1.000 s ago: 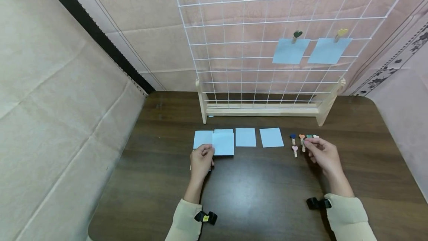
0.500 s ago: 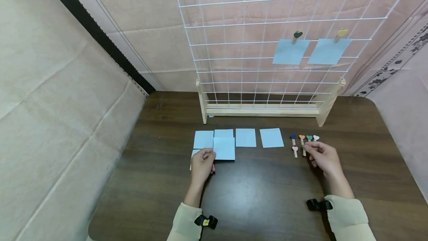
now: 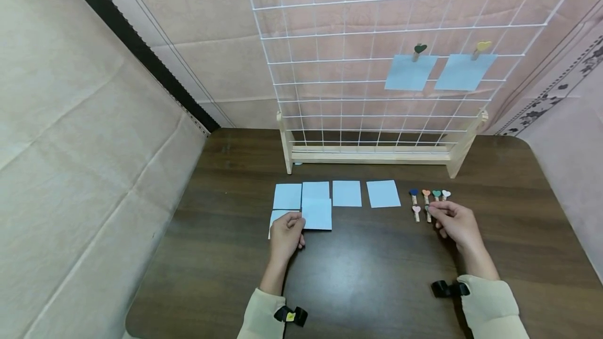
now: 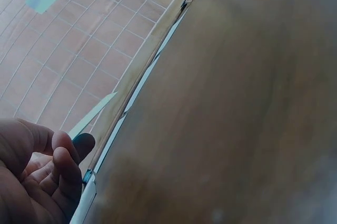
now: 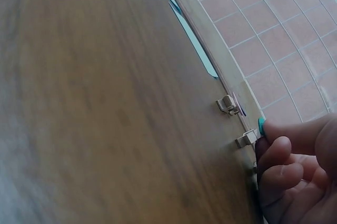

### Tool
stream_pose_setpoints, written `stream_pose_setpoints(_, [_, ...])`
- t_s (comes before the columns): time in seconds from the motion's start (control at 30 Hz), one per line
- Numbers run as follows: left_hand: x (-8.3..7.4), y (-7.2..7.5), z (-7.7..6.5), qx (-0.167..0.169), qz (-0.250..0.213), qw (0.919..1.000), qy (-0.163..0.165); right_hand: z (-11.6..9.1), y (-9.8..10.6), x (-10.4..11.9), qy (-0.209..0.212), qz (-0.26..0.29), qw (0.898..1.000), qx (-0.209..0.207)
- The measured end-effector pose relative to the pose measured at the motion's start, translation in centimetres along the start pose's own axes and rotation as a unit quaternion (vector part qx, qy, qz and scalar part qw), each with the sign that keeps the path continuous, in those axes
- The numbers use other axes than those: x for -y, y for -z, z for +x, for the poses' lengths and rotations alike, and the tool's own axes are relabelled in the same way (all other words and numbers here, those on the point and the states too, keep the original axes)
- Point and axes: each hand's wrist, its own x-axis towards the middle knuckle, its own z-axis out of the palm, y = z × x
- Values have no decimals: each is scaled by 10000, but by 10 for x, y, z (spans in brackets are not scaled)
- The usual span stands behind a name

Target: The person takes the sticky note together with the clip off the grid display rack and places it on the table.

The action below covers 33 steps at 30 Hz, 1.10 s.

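Observation:
My left hand [image 3: 286, 234] pinches one edge of a light blue square sheet of paper [image 3: 317, 214], held in front of the row of sheets and covering part of one behind it. In the left wrist view this sheet [image 4: 93, 113] appears edge-on beyond the fingertips. My right hand [image 3: 456, 222] pinches a small wooden clothespin [image 3: 428, 217] with a green heart. Its green heart [image 5: 261, 125] shows at the thumb and fingertip in the right wrist view. More heart-topped clothespins lie just beyond, including an orange-heart clothespin [image 3: 426, 193] and a pink-heart clothespin [image 3: 416, 210].
Several blue sheets [image 3: 347, 193] lie on the brown table [image 3: 358, 276]. Behind them stands a white wire grid [image 3: 330, 61] on a pale wooden base [image 3: 369, 156]. Two blue sheets hang on it, under a dark green-heart clothespin [image 3: 420, 48] and a yellow-heart clothespin [image 3: 482, 46].
My left hand has drawn its sheet toward me, uncovering more of the sheets behind. My right hand has shifted slightly toward me with the green-heart clothespin.

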Motion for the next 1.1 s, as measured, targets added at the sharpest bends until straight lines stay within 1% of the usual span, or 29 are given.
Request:
stream_pose_setpoints(0.17, [1, 1, -3, 33, 65, 10000, 61, 1, -1, -1, 70, -88, 9999, 11])
stream_pose_setpoints(0.3, [2, 1, -5, 64, 101, 9999, 65, 2, -2, -2, 93, -70, 9999, -64])
stream_pose_setpoints(0.5, [4, 2, -5, 125, 12, 9999, 94, 4, -3, -4, 66, -114, 9998, -165])
stream_pose_setpoints(0.67, [3, 2, -7, 175, 37, 9998, 74, 5, -3, -5, 180, -259, 9993, -188])
stream_pose_setpoints(0.87, [3, 2, -8, 201, 376, 9991, 17, 6, -2, -6, 340, -327, 9984, -303])
stream_pose_setpoints(1.0, [0, 2, -7, 339, 609, 9975, 145, 6, -3, -7, 316, -309, 9985, -320])
stream_pose_setpoints(1.1, [-1, 3, -5, 451, 888, 9949, 149, 6, -3, -6, 284, -283, 9986, -353])
